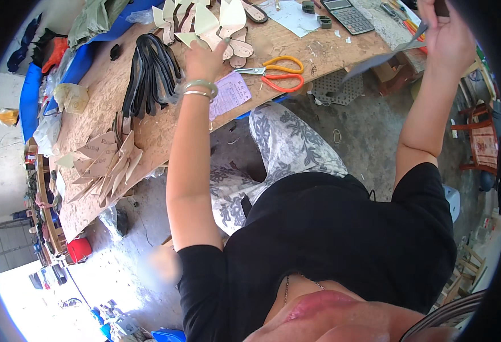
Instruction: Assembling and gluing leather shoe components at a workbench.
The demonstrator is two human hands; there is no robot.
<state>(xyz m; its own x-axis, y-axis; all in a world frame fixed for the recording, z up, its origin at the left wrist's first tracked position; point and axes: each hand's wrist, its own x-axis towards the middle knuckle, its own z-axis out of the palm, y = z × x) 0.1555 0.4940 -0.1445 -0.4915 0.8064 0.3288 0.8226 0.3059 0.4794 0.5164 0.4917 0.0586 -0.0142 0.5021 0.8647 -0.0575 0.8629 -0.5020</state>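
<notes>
My left hand (204, 61), with a bangle on its wrist, reaches over the table with its fingers apart, touching a pile of cream and pinkish cut pieces (207, 25), some rounded and dotted with holes. Raised at the far right, my right hand (451, 40) is closed on a long dark grey strip (376, 61), which hangs toward the table edge. Orange-handled scissors (282, 74) lie right of my left hand, beside a purple printed slip (229, 96). A bundle of black strips (148, 74) lies to its left.
A stack of brown-beige cut pieces (105, 162) lies at the table's left end. A calculator (348, 16) and a white paper sheet (296, 17) are at the back. A wooden chair (481, 139) stands at the right. A perforated stool top (337, 87) shows beyond the table edge.
</notes>
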